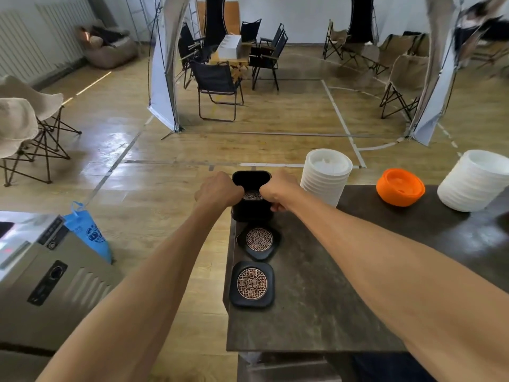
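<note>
Holder (251, 213) black, open-topped (patterned coaster (252, 195) inside), both hands gripping

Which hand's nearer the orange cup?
Right. Right hand grips the black coaster holder on its right, left of the orange cup; left hand grips its left side, farther.

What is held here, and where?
Left hand and right hand grip the black holder by its opposite sides near the rim; whether they pinch the coaster inside cannot be told.
</note>
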A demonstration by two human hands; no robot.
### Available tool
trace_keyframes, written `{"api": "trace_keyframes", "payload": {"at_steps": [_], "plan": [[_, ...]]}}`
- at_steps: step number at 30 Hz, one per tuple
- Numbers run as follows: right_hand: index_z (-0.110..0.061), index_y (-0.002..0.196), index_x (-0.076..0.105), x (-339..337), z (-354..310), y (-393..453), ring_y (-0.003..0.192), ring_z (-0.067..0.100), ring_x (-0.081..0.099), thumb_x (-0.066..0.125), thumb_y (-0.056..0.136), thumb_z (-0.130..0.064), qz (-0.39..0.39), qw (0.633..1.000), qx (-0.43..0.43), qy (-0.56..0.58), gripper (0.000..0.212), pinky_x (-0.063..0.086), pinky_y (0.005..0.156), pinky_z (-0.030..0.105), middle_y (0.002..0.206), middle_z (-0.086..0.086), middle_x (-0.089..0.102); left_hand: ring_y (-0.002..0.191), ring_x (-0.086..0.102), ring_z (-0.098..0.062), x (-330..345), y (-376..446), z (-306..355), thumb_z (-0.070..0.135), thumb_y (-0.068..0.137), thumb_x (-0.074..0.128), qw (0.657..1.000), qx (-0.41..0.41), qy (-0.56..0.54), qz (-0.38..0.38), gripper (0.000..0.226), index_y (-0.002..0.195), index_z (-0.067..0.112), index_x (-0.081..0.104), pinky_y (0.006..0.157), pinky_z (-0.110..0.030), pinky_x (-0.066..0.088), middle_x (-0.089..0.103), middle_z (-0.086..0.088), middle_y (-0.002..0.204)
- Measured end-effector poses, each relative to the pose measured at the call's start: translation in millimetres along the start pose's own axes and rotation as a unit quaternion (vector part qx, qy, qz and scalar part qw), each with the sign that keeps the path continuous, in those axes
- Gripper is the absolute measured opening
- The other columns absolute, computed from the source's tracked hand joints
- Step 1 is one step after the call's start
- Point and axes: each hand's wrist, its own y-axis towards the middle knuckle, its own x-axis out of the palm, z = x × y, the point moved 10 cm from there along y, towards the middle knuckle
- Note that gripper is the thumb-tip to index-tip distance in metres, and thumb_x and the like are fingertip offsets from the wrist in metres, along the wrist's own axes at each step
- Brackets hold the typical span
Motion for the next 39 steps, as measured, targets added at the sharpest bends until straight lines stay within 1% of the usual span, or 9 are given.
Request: {"api": "trace_keyframes", "payload": {"at_steps": [4, 7, 10, 12, 16, 23, 28, 35, 39], "plan": [[0.001, 0.122, 0.058, -3, 0, -5, 0.043, 0.020, 0.059, 0.055, 0.086, -0.010, -0.001, 1.000, -0.002, 0.005, 0.037, 0.033, 0.028, 0.014, 0.102, 0.021, 0.070, 0.079, 0.062, -0.028, -2, -5, 3, 0.032, 0.091, 0.053, 1.000, 0.020, 0.012, -0.005, 0.028, 0.075, 0.010, 0.053, 0.074, -0.037, 0.051, 0.063, -0.009, 0.076], [-0.002, 0.110, 0.064, -12, 0, -19, 0.032, 0.013, 0.058, 0.055, 0.088, -0.017, 0.022, 0.999, -0.023, 0.020, 0.028, 0.036, 0.031, 0.016, 0.081, 0.013, 0.069, 0.075, 0.056, -0.030, -13, -21, -3, 0.034, 0.093, 0.048, 0.998, 0.031, -0.001, 0.046, 0.034, 0.073, 0.007, 0.053, 0.066, -0.035, 0.043, 0.056, -0.008, 0.073], [-0.003, 0.089, 0.064, -25, 6, -45, 0.054, 0.018, 0.070, 0.054, 0.089, -0.025, 0.085, 0.991, -0.074, 0.066, 0.024, 0.058, 0.053, 0.034, 0.071, 0.011, 0.069, 0.069, 0.056, -0.028, -21, -59, -18, 0.037, 0.096, 0.044, 0.987, 0.062, -0.058, 0.135, 0.040, 0.069, 0.010, 0.056, 0.060, -0.034, 0.039, 0.058, -0.003, 0.069], [-0.006, 0.086, 0.064, -27, 21, -66, 0.069, 0.028, 0.071, 0.057, 0.089, -0.026, 0.110, 0.982, -0.087, 0.127, 0.021, 0.060, 0.069, 0.046, 0.076, 0.011, 0.071, 0.073, 0.059, -0.024, -12, -82, -34, 0.039, 0.096, 0.048, 0.980, 0.071, -0.102, 0.157, 0.035, 0.078, 0.014, 0.064, 0.064, -0.036, 0.047, 0.065, 0.001, 0.076], [-0.019, 0.078, 0.063, 0, 51, -77, 0.075, 0.027, 0.071, 0.061, 0.087, -0.025, 0.070, 0.987, -0.059, 0.134, 0.011, 0.060, 0.077, 0.045, 0.077, 0.005, 0.071, 0.091, 0.065, -0.023, 35, -87, -46, 0.040, 0.091, 0.060, 0.991, 0.064, -0.095, 0.069, 0.023, 0.095, 0.019, 0.068, 0.074, -0.035, 0.049, 0.069, 0.002, 0.090], [-0.006, 0.101, 0.065, 29, 71, -76, 0.100, 0.038, 0.065, 0.063, 0.086, -0.024, 0.046, 0.998, -0.008, 0.030, 0.024, 0.050, 0.076, 0.034, 0.111, 0.019, 0.066, 0.097, 0.062, -0.024, 53, -81, -39, 0.038, 0.088, 0.065, 0.995, 0.059, -0.071, 0.040, 0.022, 0.103, 0.023, 0.062, 0.083, -0.042, 0.053, 0.064, -0.003, 0.105], [-0.007, 0.117, 0.061, 34, 69, -78, 0.114, 0.034, 0.058, 0.067, 0.086, -0.020, 0.045, 0.999, -0.023, 0.018, 0.034, 0.039, 0.078, 0.028, 0.126, 0.017, 0.059, 0.094, 0.062, -0.022, 53, -86, -37, 0.032, 0.087, 0.069, 0.993, 0.060, -0.091, 0.046, 0.015, 0.093, 0.019, 0.064, 0.079, -0.038, 0.051, 0.066, -0.001, 0.096], [-0.015, 0.104, 0.063, -6, 55, -100, 0.084, 0.020, 0.068, 0.068, 0.089, -0.013, 0.141, 0.959, -0.115, 0.215, 0.016, 0.056, 0.077, 0.033, 0.095, 0.000, 0.066, 0.064, 0.065, -0.010, 23, -109, -33, 0.019, 0.089, 0.071, 0.955, 0.076, -0.267, 0.105, 0.009, 0.088, 0.012, 0.065, 0.055, -0.015, 0.045, 0.069, -0.003, 0.078], [-0.011, 0.102, 0.067, -15, 45, -99, 0.055, 0.010, 0.064, 0.068, 0.092, -0.025, 0.101, 0.953, -0.122, 0.257, 0.018, 0.055, 0.060, 0.027, 0.082, 0.001, 0.070, 0.054, 0.066, -0.009, 5, -115, -30, 0.017, 0.092, 0.068, 0.921, 0.076, -0.368, 0.099, 0.008, 0.087, 0.010, 0.067, 0.059, -0.034, 0.054, 0.072, -0.008, 0.069]]}}
